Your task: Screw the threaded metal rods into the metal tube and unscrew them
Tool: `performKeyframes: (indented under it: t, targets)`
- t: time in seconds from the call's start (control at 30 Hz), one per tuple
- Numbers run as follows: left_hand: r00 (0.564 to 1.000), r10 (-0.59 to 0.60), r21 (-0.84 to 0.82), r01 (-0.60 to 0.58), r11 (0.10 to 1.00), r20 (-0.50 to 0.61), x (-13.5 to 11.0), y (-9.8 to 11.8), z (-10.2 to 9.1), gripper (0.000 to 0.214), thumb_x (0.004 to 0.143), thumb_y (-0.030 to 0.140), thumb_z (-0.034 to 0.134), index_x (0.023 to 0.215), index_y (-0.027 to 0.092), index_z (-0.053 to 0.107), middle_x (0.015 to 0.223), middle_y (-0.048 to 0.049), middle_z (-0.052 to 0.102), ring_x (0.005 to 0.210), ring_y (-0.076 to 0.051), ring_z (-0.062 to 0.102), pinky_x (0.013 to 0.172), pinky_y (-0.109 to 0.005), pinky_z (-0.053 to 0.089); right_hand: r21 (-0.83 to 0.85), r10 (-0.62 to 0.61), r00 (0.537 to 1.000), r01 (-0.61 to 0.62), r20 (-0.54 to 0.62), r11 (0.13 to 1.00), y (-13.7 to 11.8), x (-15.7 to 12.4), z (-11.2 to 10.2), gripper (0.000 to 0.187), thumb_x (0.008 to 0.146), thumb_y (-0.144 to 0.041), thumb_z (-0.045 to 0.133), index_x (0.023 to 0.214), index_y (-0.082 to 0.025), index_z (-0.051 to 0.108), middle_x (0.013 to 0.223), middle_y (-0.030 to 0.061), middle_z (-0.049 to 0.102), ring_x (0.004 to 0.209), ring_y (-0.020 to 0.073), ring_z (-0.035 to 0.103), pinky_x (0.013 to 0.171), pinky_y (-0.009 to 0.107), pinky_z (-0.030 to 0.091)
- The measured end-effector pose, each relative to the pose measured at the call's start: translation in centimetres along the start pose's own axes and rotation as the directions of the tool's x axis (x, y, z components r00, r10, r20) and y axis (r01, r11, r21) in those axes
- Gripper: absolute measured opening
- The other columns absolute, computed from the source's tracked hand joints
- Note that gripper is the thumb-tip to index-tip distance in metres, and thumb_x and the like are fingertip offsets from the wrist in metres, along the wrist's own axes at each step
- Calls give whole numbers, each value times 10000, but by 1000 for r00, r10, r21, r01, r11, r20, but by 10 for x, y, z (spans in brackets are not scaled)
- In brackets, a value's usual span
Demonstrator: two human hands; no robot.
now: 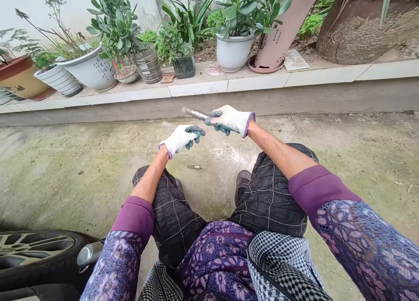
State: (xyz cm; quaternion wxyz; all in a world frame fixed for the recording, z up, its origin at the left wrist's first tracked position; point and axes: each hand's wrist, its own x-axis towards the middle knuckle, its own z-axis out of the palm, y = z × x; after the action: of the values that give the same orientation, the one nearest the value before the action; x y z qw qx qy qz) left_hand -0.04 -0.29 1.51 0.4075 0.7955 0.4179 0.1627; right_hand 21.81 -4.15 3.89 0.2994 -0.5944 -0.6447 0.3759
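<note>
My right hand [227, 119], in a white glove with a grey-green coated palm and purple cuff, is closed around a short rod [198, 114]. The rod's middle looks wrapped in something silvery, and its brownish end points left. Just below and to the left is my left hand [182, 138] in a matching glove, apart from the rod. Its fingers are curled in towards the thumb; whatever they may pinch is too small or hidden to make out. On the concrete between my feet lies a small stick-like piece [194, 166], near pale powdery specks.
A low tiled ledge [199, 88] runs across the front, bearing several potted plants, including a white pot [234, 52] and a tall pink planter [273, 43]. A vehicle wheel [36, 253] stands close at lower left. Concrete ground [81, 170] surrounds my knees.
</note>
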Motion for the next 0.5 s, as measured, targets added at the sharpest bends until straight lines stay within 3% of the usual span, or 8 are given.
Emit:
performKeyframes:
  t: [0.17, 0.33, 0.4, 0.5]
  targets:
    - [999, -4, 29, 6, 1000, -54, 0, 2, -2, 229, 897, 288, 617, 1034, 125, 702, 768, -59, 701, 660, -136, 580, 605, -300, 477, 113, -84, 968, 59, 236, 992, -2, -11, 2, 428, 787, -479, 742, 1032, -131, 697, 573, -28, 567, 407, 64, 435, 354, 195, 379]
    - [999, 30, 30, -28, 999, -43, -1, 4, -3, 205, 842, 179, 618, 999, 84, 709, 750, -37, 707, 630, -89, 549, 540, -192, 429, -30, -43, 864, 67, 501, 997, 1, -16, 4, 459, 732, -532, 758, 953, -131, 724, 575, -14, 588, 448, 81, 484, 380, 193, 399]
    - [999, 4, 43, -3, 999, -34, -1, 4, 0, 219, 808, 127, 602, 981, 68, 720, 746, -32, 705, 583, -65, 520, 516, -171, 410, -206, 43, 860, 74, 509, 976, 3, -16, 9, 448, 726, -537, 746, 913, -131, 734, 583, 4, 608, 454, 94, 494, 397, 208, 403]
    - [999, -39, 77, 39, 996, -5, -1, 4, 5, 241, 778, 103, 576, 951, 82, 742, 725, -23, 694, 497, -47, 472, 462, -167, 381, -457, 111, 923, 75, 368, 886, 6, -11, 16, 435, 719, -528, 735, 902, -134, 755, 619, 41, 643, 486, 131, 530, 445, 245, 407]
